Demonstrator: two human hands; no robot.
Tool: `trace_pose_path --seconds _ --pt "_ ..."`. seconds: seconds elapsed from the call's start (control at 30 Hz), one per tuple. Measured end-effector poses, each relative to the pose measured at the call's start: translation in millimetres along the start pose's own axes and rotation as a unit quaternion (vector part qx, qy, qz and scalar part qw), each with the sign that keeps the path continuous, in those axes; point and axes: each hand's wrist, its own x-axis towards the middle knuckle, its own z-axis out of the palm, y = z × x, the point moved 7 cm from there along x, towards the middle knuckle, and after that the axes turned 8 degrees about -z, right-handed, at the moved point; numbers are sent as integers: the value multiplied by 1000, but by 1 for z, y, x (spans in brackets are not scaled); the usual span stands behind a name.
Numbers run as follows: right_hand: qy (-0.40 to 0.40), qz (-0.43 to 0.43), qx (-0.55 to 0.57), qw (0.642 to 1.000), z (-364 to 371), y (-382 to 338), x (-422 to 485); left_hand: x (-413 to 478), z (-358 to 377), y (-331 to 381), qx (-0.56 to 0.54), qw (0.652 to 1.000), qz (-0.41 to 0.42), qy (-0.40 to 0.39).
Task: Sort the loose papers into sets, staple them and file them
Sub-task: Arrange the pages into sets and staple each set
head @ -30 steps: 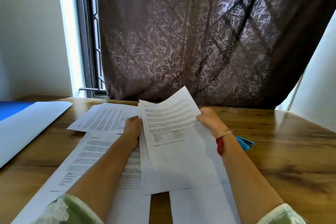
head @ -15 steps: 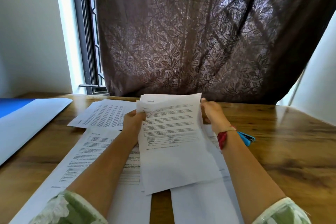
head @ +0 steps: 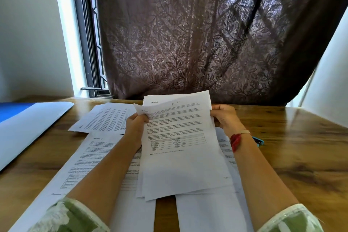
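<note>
A sheaf of white printed paper is pinched at opposite edges by the left hand and right hand; at least two sheets are counted.

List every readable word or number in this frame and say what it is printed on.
"Section 4": heading atop the held papers, gripped by the left hand and right hand.
Their body text and table: too small to read.
The loose sheets underneath: headings and text blurred, unreadable.
</note>
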Motion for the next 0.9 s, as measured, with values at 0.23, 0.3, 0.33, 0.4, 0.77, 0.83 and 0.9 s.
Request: trace_pose_path --seconds 0.23,0.3,0.33,0.4,0.77,0.83,0.9 --pt "68 -53 -6 996 -2 -9 0 6 -2 -3 -5 1000 -12 17" --pt "83 -62 -4 995 -2 -12 2 6 -1 -3 6 1000 -6 21" --pt "91 -70 0 993 -2 -14 2 5 0 -2 14 1000 -2 22" --pt "110 -90 23 990 -3 -19 0 5 2 -1 39 999 14 14" --pt "-32 14 -67 997 -1 -9 -9 8 -3 -3 74 996 30 44" --pt "-1 1 -90 996 -7 -9 -8 8 -1 -3 91 994 30 44" --pt "85 -72 -123 986 -18 -26 -5 8 1 -3 98 994 28 38"
